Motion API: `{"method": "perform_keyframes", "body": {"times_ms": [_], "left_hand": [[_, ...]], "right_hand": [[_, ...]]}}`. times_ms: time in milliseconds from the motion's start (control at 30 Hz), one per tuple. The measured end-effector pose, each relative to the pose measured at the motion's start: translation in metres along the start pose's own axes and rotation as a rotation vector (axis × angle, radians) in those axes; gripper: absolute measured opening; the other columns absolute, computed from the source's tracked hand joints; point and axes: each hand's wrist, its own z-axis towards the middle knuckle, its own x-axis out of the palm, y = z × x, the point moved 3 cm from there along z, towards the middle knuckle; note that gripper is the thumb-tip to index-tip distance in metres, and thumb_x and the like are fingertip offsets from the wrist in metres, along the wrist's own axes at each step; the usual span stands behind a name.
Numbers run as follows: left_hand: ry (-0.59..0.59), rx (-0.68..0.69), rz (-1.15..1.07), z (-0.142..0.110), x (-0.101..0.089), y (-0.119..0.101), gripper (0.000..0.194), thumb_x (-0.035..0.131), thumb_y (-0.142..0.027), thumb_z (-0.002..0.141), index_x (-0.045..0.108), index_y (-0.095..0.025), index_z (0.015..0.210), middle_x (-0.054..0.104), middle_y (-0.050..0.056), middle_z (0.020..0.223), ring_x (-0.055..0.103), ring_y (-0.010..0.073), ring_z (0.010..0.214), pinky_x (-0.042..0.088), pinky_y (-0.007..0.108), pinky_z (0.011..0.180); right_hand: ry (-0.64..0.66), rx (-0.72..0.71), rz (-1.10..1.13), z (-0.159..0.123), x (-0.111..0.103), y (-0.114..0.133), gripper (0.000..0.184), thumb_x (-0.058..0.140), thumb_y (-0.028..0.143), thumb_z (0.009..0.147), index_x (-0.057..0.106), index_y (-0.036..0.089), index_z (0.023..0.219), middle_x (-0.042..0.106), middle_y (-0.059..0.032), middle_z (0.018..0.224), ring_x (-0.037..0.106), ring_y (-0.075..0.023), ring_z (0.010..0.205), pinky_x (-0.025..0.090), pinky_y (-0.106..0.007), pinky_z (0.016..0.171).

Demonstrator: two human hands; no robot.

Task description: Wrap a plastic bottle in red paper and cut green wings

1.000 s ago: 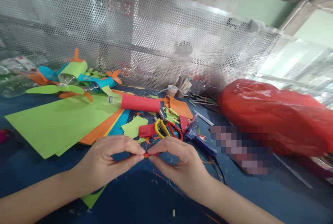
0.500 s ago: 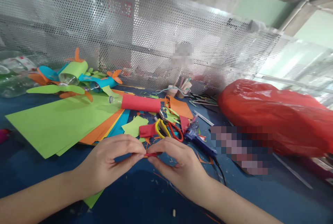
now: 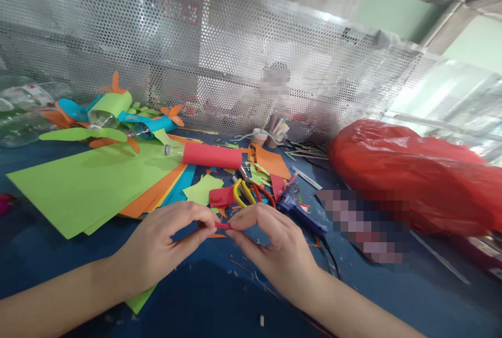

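A small piece of red paper [image 3: 223, 225] is pinched at its two ends between my hands, low over the blue table. My left hand [image 3: 172, 238] grips its left end with thumb and fingertips; my right hand [image 3: 270, 244] pinches the right end. Most of the piece is hidden by my fingers. Just beyond them lie scissors [image 3: 243, 194] with yellow and red handles, beside a red paper scrap [image 3: 221, 197]. Farther back, a plastic bottle wrapped in red paper [image 3: 214, 155] rests on its side. A blue glue gun [image 3: 301, 214] lies right of the scissors.
Green paper sheets [image 3: 86, 186] spread over the left of the blue table [image 3: 212, 301]. Paper-and-bottle planes [image 3: 113, 102] stand behind them. A big red plastic bag [image 3: 411, 170] fills the right. Cups of markers [image 3: 270, 136] stand near the perforated metal screen [image 3: 235, 40].
My hands have drawn slightly apart, and more of the red paper shows between my fingertips. My right hand has shifted a little to the right and up.
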Motion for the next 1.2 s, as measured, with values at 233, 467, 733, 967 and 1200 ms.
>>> {"method": "perform_keyframes", "body": {"times_ms": [233, 467, 733, 967, 1200], "left_hand": [[-0.018, 0.013, 0.019, 0.0, -0.0009, 0.0003, 0.006, 0.055, -0.021, 0.091, 0.056, -0.027, 0.09, 0.072, -0.005, 0.092, 0.067, 0.0099, 0.084, 0.048, 0.017, 0.077], [-0.05, 0.044, 0.028, -0.0025, -0.0036, 0.0024, 0.011, 0.055, -0.017, 0.091, 0.054, -0.027, 0.095, 0.071, -0.005, 0.099, 0.066, 0.0098, 0.091, 0.048, 0.018, 0.085], [-0.033, 0.191, 0.061, -0.0037, -0.0023, -0.0002, 0.024, 0.054, -0.011, 0.09, 0.058, -0.026, 0.11, 0.07, -0.001, 0.102, 0.064, 0.0122, 0.097, 0.05, 0.023, 0.09], [-0.063, 0.267, 0.08, -0.0059, -0.0014, 0.0016, 0.019, 0.052, -0.011, 0.092, 0.06, -0.021, 0.107, 0.068, 0.001, 0.099, 0.063, 0.0129, 0.095, 0.051, 0.024, 0.088], [-0.013, 0.202, 0.077, -0.0003, 0.0018, -0.0006, 0.008, 0.049, -0.016, 0.094, 0.054, -0.021, 0.095, 0.065, -0.002, 0.087, 0.062, 0.0098, 0.083, 0.049, 0.02, 0.08]], "right_hand": [[-0.023, -0.076, -0.003, -0.0003, -0.0016, -0.0008, 0.017, 0.065, 0.012, 0.083, 0.053, 0.022, 0.076, 0.071, -0.0004, 0.081, 0.068, -0.0137, 0.076, 0.052, -0.025, 0.069], [-0.064, 0.015, 0.049, -0.0003, -0.003, -0.0024, 0.022, 0.069, 0.013, 0.08, 0.054, 0.022, 0.094, 0.068, -0.0001, 0.085, 0.066, -0.0123, 0.076, 0.053, -0.022, 0.07], [0.046, -0.067, 0.041, 0.0007, 0.0007, -0.0001, 0.011, 0.061, 0.011, 0.086, 0.06, 0.02, 0.091, 0.067, -0.0025, 0.084, 0.062, -0.0143, 0.079, 0.052, -0.026, 0.071], [0.094, -0.135, 0.067, -0.001, 0.0056, -0.002, 0.014, 0.055, 0.012, 0.09, 0.061, 0.02, 0.101, 0.067, -0.0038, 0.088, 0.062, -0.014, 0.081, 0.051, -0.027, 0.074], [0.131, -0.098, 0.056, 0.0002, 0.0044, -0.0025, 0.01, 0.054, 0.011, 0.09, 0.06, 0.019, 0.092, 0.066, -0.0033, 0.084, 0.061, -0.0143, 0.08, 0.05, -0.026, 0.073]]}}
